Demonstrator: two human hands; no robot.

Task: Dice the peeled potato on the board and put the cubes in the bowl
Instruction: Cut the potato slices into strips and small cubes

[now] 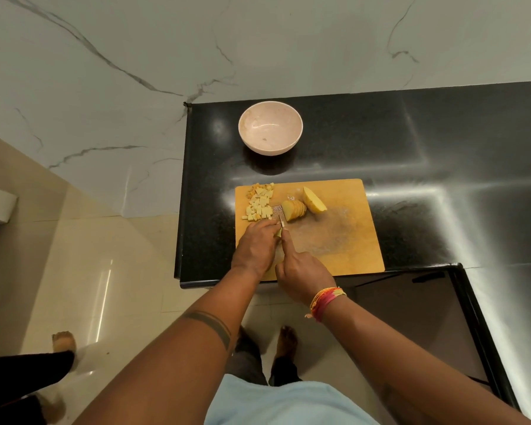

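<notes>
A wooden cutting board lies on the black counter. At its far left corner sits a pile of potato cubes. A fan of potato slices and an uncut potato half lie near the board's middle. My left hand presses down on potato pieces that it mostly hides. My right hand grips a knife, forefinger along its spine, the blade just right of my left fingers. A pale pink bowl stands empty beyond the board.
The black counter stretches to the right and ends at an edge just left of the board. Below are a tiled floor, my feet, and another person's foot at the left.
</notes>
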